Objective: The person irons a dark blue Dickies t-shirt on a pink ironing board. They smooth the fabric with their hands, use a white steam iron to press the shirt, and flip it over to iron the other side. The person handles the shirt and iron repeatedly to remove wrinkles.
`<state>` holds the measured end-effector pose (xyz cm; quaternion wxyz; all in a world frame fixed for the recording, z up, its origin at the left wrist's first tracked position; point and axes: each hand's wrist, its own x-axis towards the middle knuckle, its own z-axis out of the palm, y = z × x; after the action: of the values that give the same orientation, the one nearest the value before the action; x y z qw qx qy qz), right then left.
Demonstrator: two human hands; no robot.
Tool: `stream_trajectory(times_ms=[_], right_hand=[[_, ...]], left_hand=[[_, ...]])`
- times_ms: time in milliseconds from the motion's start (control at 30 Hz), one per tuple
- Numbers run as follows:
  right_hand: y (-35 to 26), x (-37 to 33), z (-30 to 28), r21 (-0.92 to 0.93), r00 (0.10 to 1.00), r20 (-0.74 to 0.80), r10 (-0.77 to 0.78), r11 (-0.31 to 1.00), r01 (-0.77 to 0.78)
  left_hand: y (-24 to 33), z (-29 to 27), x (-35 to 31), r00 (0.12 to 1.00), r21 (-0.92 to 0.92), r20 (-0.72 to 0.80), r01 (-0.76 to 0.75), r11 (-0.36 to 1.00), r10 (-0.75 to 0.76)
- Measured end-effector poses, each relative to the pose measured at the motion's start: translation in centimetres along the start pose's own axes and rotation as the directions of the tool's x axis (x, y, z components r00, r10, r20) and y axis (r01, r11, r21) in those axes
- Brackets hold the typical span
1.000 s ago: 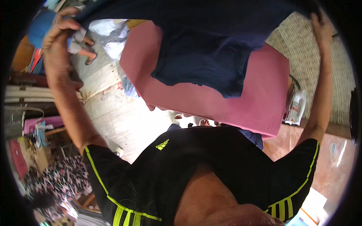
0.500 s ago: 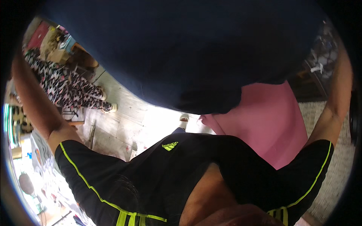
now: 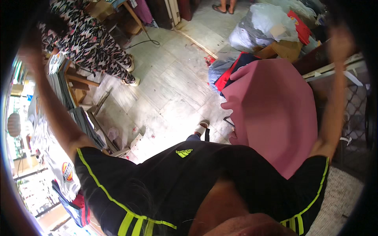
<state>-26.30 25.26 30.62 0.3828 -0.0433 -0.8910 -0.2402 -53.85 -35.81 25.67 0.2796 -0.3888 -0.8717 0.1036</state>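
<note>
My arms are both raised and spread wide to the sides. At the far left rim is my left hand [image 3: 29, 51], blurred and dim, beside another person's patterned trousers. My right hand [image 3: 341, 41] is at the far right rim, equally smeared, close to the bagged heap. Neither hand's fingers can be made out, nor whether they grip anything. A large pink cloth [image 3: 271, 114] lies draped in front of my right side, over something it hides. Red and navy fabric [image 3: 232, 72] shows at its far left edge.
A person in patterned trousers [image 3: 90, 35] stands at the left, near a wooden frame [image 3: 98, 126]. Another person's sandalled feet [image 3: 223, 8] are at the far top. White plastic bags [image 3: 256, 27] lie heaped at the far right. A cable [image 3: 147, 40] trails across the tiled floor [image 3: 169, 82].
The big dark navy cloth spread before me has left the middle of the view, uncovering the floor, bags and pink cloth. Both my hands now show at the rims.
</note>
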Motion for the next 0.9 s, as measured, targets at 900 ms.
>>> stream_trajectory(times_ms=[900], right_hand=[[-16.4,-6.9,23.7,0.685,0.761,0.648,0.029,0.414,-0.599]], left_hand=[[4.3,18.7,-10.0,0.903,-0.871,0.210,0.346,0.347,-0.375]])
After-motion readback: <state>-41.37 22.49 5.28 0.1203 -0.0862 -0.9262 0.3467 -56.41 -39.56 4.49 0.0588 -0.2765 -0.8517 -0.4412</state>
